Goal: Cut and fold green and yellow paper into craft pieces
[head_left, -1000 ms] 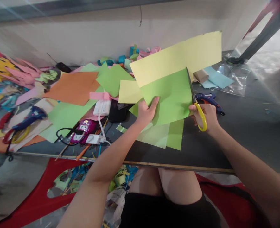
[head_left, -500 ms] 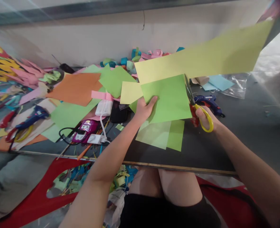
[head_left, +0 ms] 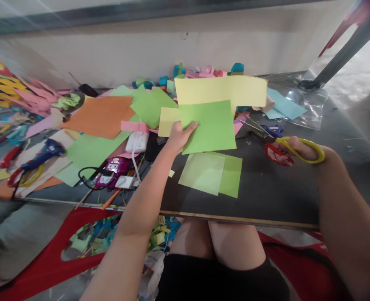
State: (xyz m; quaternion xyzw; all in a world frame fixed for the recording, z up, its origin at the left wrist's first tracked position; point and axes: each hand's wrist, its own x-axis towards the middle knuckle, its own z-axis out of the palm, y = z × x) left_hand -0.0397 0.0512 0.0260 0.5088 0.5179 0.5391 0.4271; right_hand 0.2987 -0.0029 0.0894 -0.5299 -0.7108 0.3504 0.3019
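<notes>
My left hand (head_left: 181,136) pinches the left edge of a green paper sheet (head_left: 211,127), thumb on top. Behind that sheet, a pale yellow paper (head_left: 222,90) sticks up and out to the right, its far end bent. In my right hand (head_left: 301,148) is a pair of scissors (head_left: 285,148) with yellow and red handles; the blades are apart and point left, clear of the paper's right edge. Beneath the held sheet, a pale green square (head_left: 202,173) overlaps a brighter green square (head_left: 232,177) on the dark table.
A blue glue gun (head_left: 273,130) lies behind the scissors; another glue gun (head_left: 48,154) is at the left. Orange paper (head_left: 100,115), a purple car-shaped case (head_left: 111,173) and a white charger (head_left: 125,182) crowd the left side. A plastic bag (head_left: 312,110) and blue paper (head_left: 287,104) lie back right.
The scissors have moved right, away from the paper, and their blades have spread. The yellow paper's long right end has dropped and shortened in view. My left hand has shifted slightly left with the green sheet.
</notes>
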